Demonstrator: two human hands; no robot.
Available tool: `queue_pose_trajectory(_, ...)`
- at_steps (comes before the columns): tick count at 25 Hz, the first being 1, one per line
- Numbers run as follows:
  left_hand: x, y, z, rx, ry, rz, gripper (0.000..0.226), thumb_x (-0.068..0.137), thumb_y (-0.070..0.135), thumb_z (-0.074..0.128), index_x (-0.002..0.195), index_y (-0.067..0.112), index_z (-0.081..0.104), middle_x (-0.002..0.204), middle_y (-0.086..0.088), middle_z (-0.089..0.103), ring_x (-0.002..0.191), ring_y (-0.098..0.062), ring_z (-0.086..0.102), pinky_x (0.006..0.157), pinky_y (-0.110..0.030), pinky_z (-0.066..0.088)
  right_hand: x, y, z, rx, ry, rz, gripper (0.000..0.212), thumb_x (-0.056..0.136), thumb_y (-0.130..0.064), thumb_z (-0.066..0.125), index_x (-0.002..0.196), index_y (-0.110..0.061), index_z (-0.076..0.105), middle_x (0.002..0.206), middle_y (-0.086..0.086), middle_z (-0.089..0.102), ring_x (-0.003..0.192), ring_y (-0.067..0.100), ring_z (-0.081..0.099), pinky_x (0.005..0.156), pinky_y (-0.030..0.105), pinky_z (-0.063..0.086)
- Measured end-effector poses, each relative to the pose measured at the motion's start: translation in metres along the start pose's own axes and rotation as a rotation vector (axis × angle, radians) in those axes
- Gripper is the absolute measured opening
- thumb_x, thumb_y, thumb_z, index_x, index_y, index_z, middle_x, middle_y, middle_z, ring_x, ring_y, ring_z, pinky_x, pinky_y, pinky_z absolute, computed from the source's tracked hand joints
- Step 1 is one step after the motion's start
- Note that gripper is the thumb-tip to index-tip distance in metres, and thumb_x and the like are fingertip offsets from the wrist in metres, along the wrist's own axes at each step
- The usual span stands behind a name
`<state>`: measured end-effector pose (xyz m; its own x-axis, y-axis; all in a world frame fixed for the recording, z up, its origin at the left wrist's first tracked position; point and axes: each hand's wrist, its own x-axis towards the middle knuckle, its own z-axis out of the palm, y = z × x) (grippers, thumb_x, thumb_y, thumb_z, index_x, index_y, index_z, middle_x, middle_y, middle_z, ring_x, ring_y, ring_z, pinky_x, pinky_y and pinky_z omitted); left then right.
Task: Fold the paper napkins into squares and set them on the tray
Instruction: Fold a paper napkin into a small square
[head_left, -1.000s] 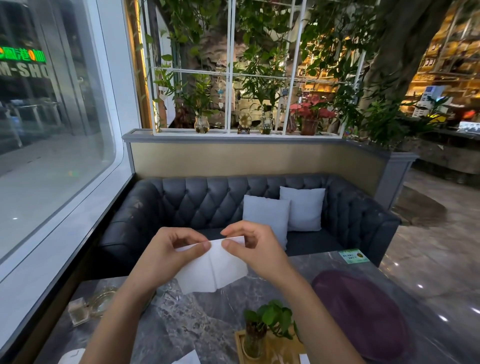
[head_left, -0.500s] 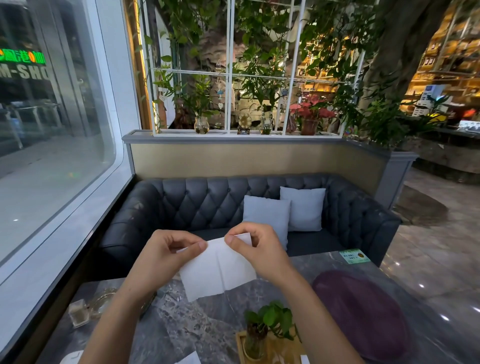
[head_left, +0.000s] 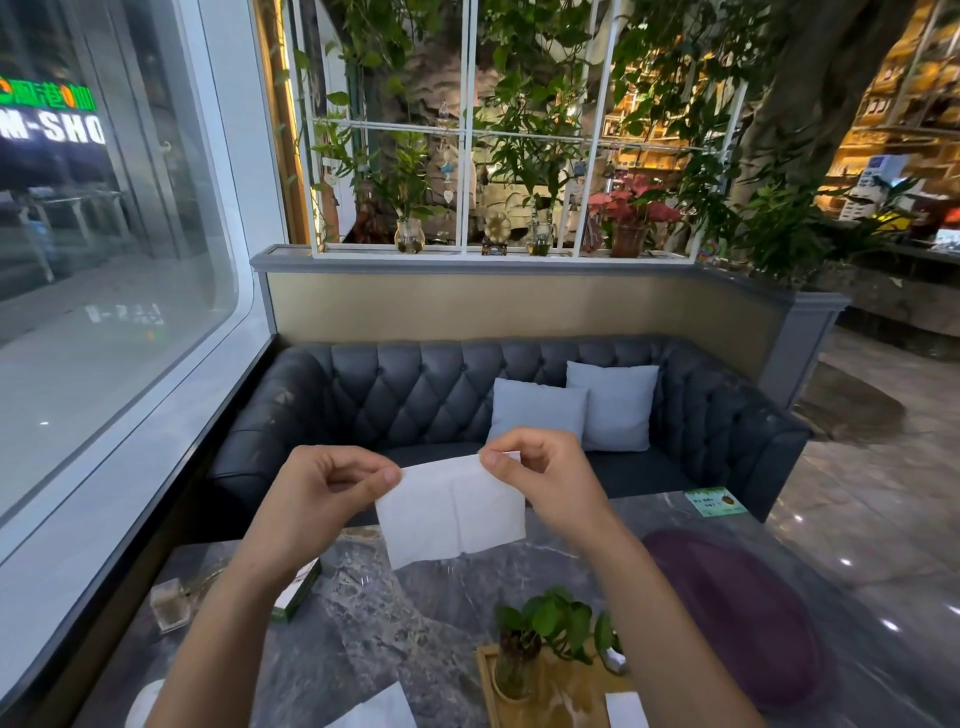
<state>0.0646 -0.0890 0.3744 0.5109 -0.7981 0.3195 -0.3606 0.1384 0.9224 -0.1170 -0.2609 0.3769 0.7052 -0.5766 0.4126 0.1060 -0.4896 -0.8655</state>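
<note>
— Hanging in the air above the counter (head_left: 415, 623), is that the paper napkin (head_left: 451, 512)?

— Yes. It hangs between both hands, clear of the marble, with a crease down its middle.

— How is it held?

— The left hand (head_left: 317, 499) pinches the upper left corner between thumb and forefinger; the other fingers (head_left: 332, 470) curl loosely inward. The right hand (head_left: 545, 480) pinches the upper right corner the same way, fingers bent close over the edge.

— And the tray?

— A wooden tray (head_left: 485, 680) sits near the bottom, under the right forearm, holding a small potted plant (head_left: 545, 623) and a white napkin piece (head_left: 626, 709). Another white sheet (head_left: 379, 709) lies on the counter beside it.
</note>
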Motion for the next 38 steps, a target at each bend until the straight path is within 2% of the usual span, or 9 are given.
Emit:
queue_pose_trajectory(3,0.000,-0.001,-0.004,-0.032,0.046,-0.011,0.013,0.071,0.030,0.076,0.080,0.022,0.081,0.076,-0.005,0.080,0.071,-0.011,0.074,0.065,-0.017,0.055,0.000,0.002,-0.002,0.035,-0.007,0.006,0.011,0.088,-0.023,0.071,0.081,-0.030,0.076,0.084,-0.007,0.076,0.081,0.008,0.069,0.073,0.020,0.052)
queue_pose_trajectory(9,-0.004,-0.005,-0.004,-0.025,0.079,-0.014,0.010,0.082,0.009,0.076,0.078,0.017,0.080,0.076,-0.009,0.079,0.073,-0.018,0.075,0.067,-0.023,0.058,0.002,0.006,0.001,0.072,0.017,0.017,0.012,0.087,-0.021,0.072,0.083,-0.031,0.078,0.089,-0.006,0.078,0.088,0.011,0.072,0.077,0.021,0.054)
queue_pose_trajectory(16,-0.010,-0.008,-0.008,-0.060,0.116,-0.040,0.011,0.080,0.007,0.078,0.077,0.018,0.080,0.074,-0.009,0.079,0.070,-0.016,0.075,0.066,-0.022,0.059,0.004,0.005,0.010,0.074,-0.005,0.040,0.017,0.091,-0.017,0.069,0.085,-0.030,0.078,0.090,-0.009,0.078,0.089,0.008,0.072,0.077,0.018,0.054)
queue_pose_trajectory(18,-0.012,-0.006,-0.010,-0.057,0.080,-0.051,0.007,0.074,0.019,0.081,0.080,0.019,0.079,0.075,-0.009,0.078,0.072,-0.015,0.074,0.070,-0.023,0.060,0.004,0.003,0.012,0.054,-0.037,0.035,0.012,0.092,-0.016,0.067,0.088,-0.022,0.078,0.090,-0.007,0.077,0.088,0.006,0.071,0.076,0.017,0.053)
queue_pose_trajectory(23,-0.011,-0.002,-0.005,-0.001,-0.106,-0.077,0.030,0.068,0.034,0.083,0.092,0.019,0.078,0.084,-0.006,0.080,0.081,-0.023,0.076,0.071,-0.024,0.059,0.007,-0.009,0.020,0.020,-0.199,0.025,0.011,0.094,-0.018,0.065,0.089,-0.017,0.075,0.085,-0.008,0.076,0.080,0.000,0.067,0.068,0.012,0.048)
queue_pose_trajectory(28,-0.012,-0.007,0.001,0.055,-0.225,-0.066,0.004,0.087,0.020,0.075,0.088,0.018,0.079,0.085,-0.004,0.080,0.079,-0.019,0.076,0.067,-0.024,0.057,0.010,-0.012,0.031,0.014,-0.229,0.039,0.011,0.093,-0.021,0.065,0.089,-0.020,0.076,0.087,-0.008,0.076,0.083,0.002,0.069,0.071,0.015,0.050)
queue_pose_trajectory(33,-0.018,-0.014,0.005,-0.087,-0.090,-0.137,0.006,0.087,0.013,0.074,0.083,0.009,0.076,0.079,-0.014,0.078,0.069,-0.017,0.071,0.058,-0.023,0.053,0.002,-0.003,0.038,0.149,-0.186,0.155,0.023,0.088,-0.042,0.066,0.105,-0.029,0.072,0.097,-0.005,0.077,0.092,0.010,0.072,0.075,0.024,0.056)
queue_pose_trajectory(35,-0.021,-0.018,0.006,-0.168,-0.001,-0.160,0.006,0.086,0.012,0.073,0.083,0.007,0.075,0.079,-0.015,0.078,0.068,-0.017,0.071,0.057,-0.023,0.053,-0.003,0.005,0.043,0.278,-0.184,0.248,0.029,0.084,-0.042,0.070,0.109,-0.027,0.070,0.104,0.000,0.076,0.096,0.018,0.072,0.079,0.035,0.059)
queue_pose_trajectory(38,-0.025,-0.023,0.010,-0.251,0.111,-0.191,0.005,0.087,0.010,0.072,0.083,0.010,0.075,0.079,-0.013,0.079,0.069,-0.017,0.073,0.057,-0.024,0.056,-0.014,0.018,0.052,0.464,-0.180,0.375,0.041,0.077,-0.034,0.078,0.115,-0.022,0.066,0.110,0.003,0.075,0.100,0.024,0.072,0.076,0.036,0.060)
